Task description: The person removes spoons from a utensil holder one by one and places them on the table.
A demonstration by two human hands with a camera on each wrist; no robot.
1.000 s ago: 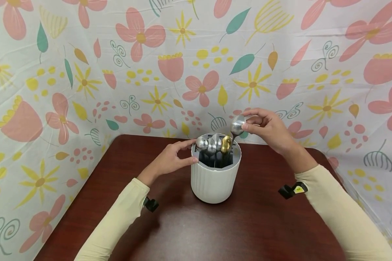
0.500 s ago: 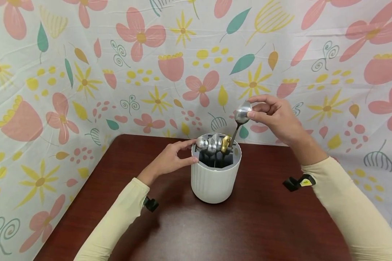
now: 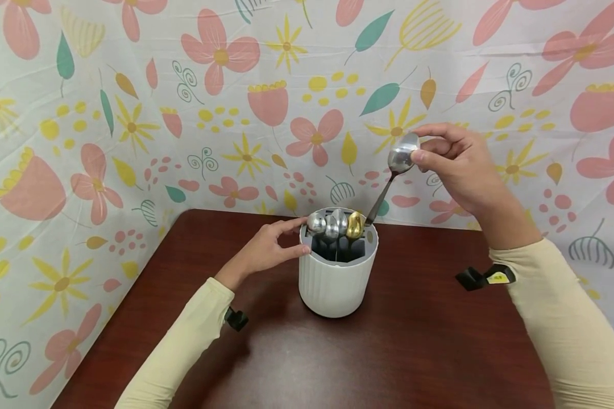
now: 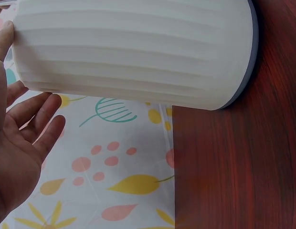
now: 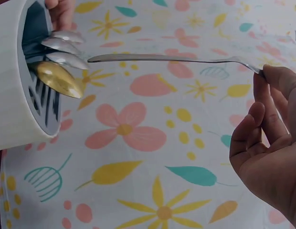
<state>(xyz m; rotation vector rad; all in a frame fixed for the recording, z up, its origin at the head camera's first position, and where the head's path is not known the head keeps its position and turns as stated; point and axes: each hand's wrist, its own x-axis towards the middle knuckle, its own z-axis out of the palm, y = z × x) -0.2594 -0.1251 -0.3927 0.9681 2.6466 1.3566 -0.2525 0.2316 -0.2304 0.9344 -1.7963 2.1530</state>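
My right hand pinches a silver spoon by its bowl between thumb and fingers. The spoon's handle slants down to the left. In the right wrist view the handle's end is out beyond the mouth of the white ribbed utensil holder, close to the spoons there. Bowl-up inside the holder stand several silver spoons and a gold spoon; their handles are hidden within. My left hand rests at the holder's left side, thumb and forefinger spread and touching the rim, the other fingers loose beside the wall.
The holder stands upright on a dark red-brown table, toward its back edge. A grey slotted insert sits in its mouth. Behind and to the left hangs a white floral cloth. A black band with a small mount is on the right sleeve.
My right hand has risen and moved right, drawing the silver spoon up out of the holder so its whole handle shows. The left hand and the holder have stayed in place.
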